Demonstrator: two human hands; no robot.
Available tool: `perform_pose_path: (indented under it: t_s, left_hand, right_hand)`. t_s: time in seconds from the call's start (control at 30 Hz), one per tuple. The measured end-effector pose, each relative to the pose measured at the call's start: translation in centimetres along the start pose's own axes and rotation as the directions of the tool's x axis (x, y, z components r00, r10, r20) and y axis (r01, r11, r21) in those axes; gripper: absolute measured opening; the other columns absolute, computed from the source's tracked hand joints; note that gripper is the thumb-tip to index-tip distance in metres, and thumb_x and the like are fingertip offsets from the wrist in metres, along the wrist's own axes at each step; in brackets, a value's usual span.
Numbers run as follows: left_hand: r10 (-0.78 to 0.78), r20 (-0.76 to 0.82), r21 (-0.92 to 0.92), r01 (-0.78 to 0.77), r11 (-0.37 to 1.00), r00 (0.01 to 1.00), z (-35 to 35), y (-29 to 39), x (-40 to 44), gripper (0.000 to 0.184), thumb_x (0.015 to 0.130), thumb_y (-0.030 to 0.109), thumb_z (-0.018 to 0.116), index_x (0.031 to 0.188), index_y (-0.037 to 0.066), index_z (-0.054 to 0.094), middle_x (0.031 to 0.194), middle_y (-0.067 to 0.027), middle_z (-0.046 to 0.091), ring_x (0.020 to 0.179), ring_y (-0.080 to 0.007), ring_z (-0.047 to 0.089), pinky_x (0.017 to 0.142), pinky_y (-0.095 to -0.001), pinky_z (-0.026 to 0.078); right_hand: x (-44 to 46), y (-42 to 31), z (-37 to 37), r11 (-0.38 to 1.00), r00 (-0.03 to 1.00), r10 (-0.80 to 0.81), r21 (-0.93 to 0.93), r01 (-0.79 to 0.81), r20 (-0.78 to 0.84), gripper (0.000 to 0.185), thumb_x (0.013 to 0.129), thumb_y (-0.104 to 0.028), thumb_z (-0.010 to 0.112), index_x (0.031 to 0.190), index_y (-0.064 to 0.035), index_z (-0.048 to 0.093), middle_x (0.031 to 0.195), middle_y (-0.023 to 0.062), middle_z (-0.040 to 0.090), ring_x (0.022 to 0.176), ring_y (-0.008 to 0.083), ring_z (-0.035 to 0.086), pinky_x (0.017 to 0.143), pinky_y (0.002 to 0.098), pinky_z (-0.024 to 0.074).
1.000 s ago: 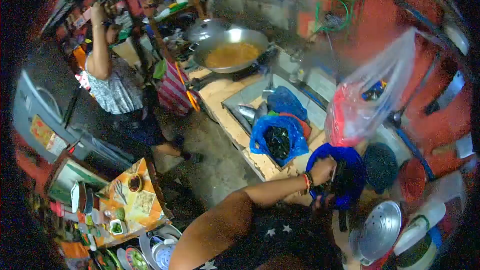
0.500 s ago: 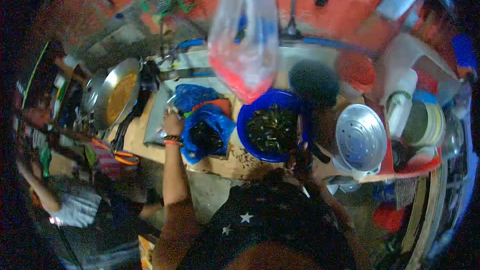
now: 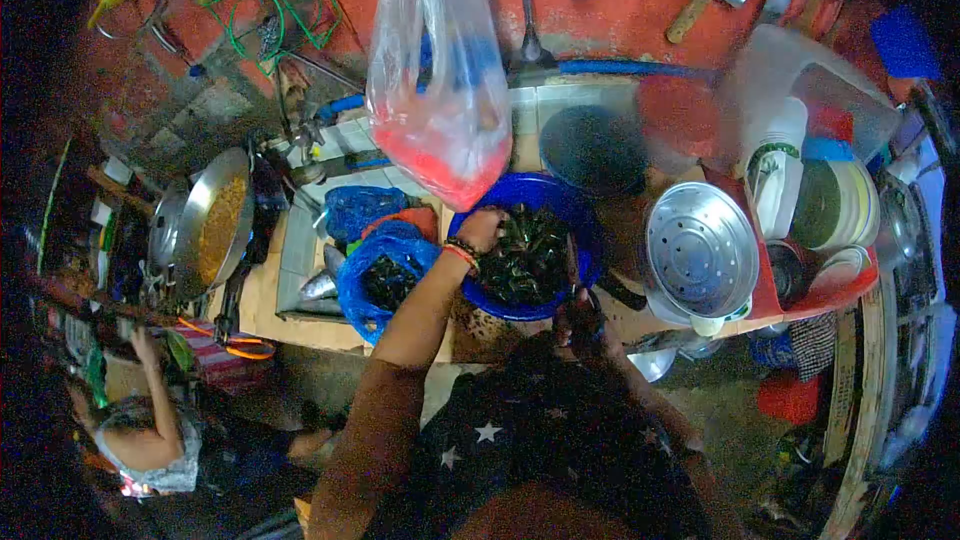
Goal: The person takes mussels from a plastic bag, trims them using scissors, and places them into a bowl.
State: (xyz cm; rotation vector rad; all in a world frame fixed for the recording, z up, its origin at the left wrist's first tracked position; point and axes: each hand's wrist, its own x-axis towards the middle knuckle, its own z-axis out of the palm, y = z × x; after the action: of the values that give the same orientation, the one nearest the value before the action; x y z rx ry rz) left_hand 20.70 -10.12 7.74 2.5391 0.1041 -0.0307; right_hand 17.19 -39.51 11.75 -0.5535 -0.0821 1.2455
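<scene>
My left hand (image 3: pixel 482 228), with bracelets at the wrist, reaches over the left rim of a blue basin (image 3: pixel 592 285). Its curled fingers touch the heap of dark green mussels (image 3: pixel 530 265) inside; what they pinch is hidden. At the basin's lower right, my right hand (image 3: pixel 580 322) is closed in shadow around what looks like a knife (image 3: pixel 572 265), its narrow blade pointing up along the rim. Left of the basin, an open blue plastic bag (image 3: pixel 355 290) holds more dark shells. Behind that bag are another blue bag (image 3: pixel 362 210) and something orange-red.
A clear plastic bag (image 3: pixel 440 110) hangs in front of the basin. A perforated metal steamer (image 3: pixel 702 250) and a red dish rack (image 3: pixel 800 315) stand right. A wok (image 3: pixel 215 230) with orange-brown food is left; fish (image 3: pixel 320 285) lies in the sink. Another person (image 3: pixel 150 440) is lower left.
My left hand has moved right, from beside the blue bags to the mussels in the basin. My right hand stays by the basin's rim. The view has shifted slightly.
</scene>
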Motion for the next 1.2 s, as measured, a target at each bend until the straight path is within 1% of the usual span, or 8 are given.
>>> perform_pose_path:
  t_s: [0.1,0.2,0.43,0.5,0.67,0.8,0.93,1.2]
  left_hand:
    - [0.514,-0.207,0.418,-0.399,0.816,0.833,1.1,-1.9,1.0,0.017,0.069,-0.001,0.055,0.086,0.001,0.056,0.076,-0.016,0.055,0.066,-0.0299,0.055,0.062,-0.035,0.048]
    - [0.007,-0.019,0.03,-0.007,1.0,1.0,0.0,1.1,0.3,0.011,0.069,0.001,0.054,0.08,0.002,0.055,0.072,-0.0144,0.054,0.065,-0.0269,0.054,0.063,-0.034,0.046]
    - [0.156,-0.421,-0.132,-0.231,0.964,0.893,-2.7,3.4,-2.8,0.009,0.069,0.004,0.054,0.078,0.005,0.055,0.066,-0.0059,0.05,0.056,-0.0162,0.049,0.049,-0.0306,0.04]
    - [-0.415,0.105,-0.973,0.181,0.147,0.904,-5.0,5.1,-5.3,0.01,0.069,0.006,0.054,0.078,0.004,0.055,0.066,-0.0041,0.051,0.054,-0.0144,0.047,0.046,-0.0269,0.037]
    - [-0.572,0.204,-0.807,-0.194,-0.558,0.794,-6.0,5.8,-10.2,0.013,0.071,0.011,0.051,0.077,-0.001,0.052,0.071,-0.0127,0.054,0.056,-0.0206,0.048,0.051,-0.0298,0.041]
    - [-0.252,0.004,-0.727,-0.17,-0.666,0.968,-4.3,-1.8,-14.1,0.021,0.079,0.018,0.049,0.074,-0.002,0.052,0.079,-0.0185,0.058,0.073,-0.0271,0.058,0.069,-0.0392,0.048]
    - [-0.623,-0.004,-0.742,-0.42,-0.522,0.782,-4.4,-2.1,-16.2,0.038,0.085,0.039,0.042,0.075,0.003,0.05,0.083,-0.0177,0.058,0.082,-0.0295,0.058,0.078,-0.0483,0.044]
    - [-0.667,0.054,-0.644,-0.484,-0.592,0.743,-2.6,-4.5,-19.1,0.022,0.086,0.02,0.037,0.082,0.001,0.047,0.106,-0.0203,0.051,0.101,-0.0347,0.049,0.087,-0.0595,0.032]
  right_hand:
    - [-0.7,0.3,1.3,0.963,0.973,-0.028,0.255,0.087,-0.227,0.047,0.082,-0.051,0.04,0.088,-0.006,0.051,0.063,0.0056,0.048,0.054,0.0183,0.048,0.053,0.0317,0.0431]
    - [0.4,1.2,-1.7,0.995,0.988,-0.088,-0.062,0.08,-0.126,0.046,0.081,-0.049,0.044,0.086,-0.0041,0.051,0.063,0.006,0.05,0.052,0.018,0.048,0.054,0.0312,0.0432]
    - [1.2,1.5,-0.2,0.968,0.973,-0.087,-0.25,0.032,-0.212,0.035,0.083,-0.038,0.048,0.086,-0.0035,0.052,0.06,0.0065,0.052,0.051,0.0176,0.052,0.049,0.0305,0.0451]
    - [2.3,1.9,-1.1,0.942,0.981,-0.156,-0.315,0.113,-0.115,0.031,0.083,-0.035,0.05,0.085,-0.004,0.052,0.058,0.0062,0.051,0.051,0.0173,0.053,0.048,0.0306,0.0452]
    - [5.7,0.6,6.8,0.446,0.998,0.045,-0.895,0.011,0.034,0.025,0.082,-0.024,0.054,0.09,-0.0007,0.053,0.074,0.0087,0.057,0.063,0.0153,0.056,0.055,0.0304,0.0461]
    - [12.3,9.7,0.8,0.236,0.951,-0.15,-0.924,0.302,0.272,0.022,0.078,-0.017,0.059,0.09,0.0006,0.052,0.074,0.0104,0.058,0.071,0.0178,0.055,0.064,0.0298,0.0437]
    - [13.0,9.8,5.5,-0.142,0.991,0.022,-0.981,0.132,0.13,0.031,0.079,-0.026,0.057,0.091,0.0015,0.052,0.074,0.0123,0.058,0.066,0.0193,0.054,0.061,0.0317,0.0421]
    - [16.4,13.2,5.8,0.003,0.975,0.046,-0.976,0.216,0.216,0.033,0.078,-0.028,0.057,0.098,-0.0033,0.05,0.075,0.0194,0.056,0.063,0.0273,0.052,0.061,0.0359,0.0419]
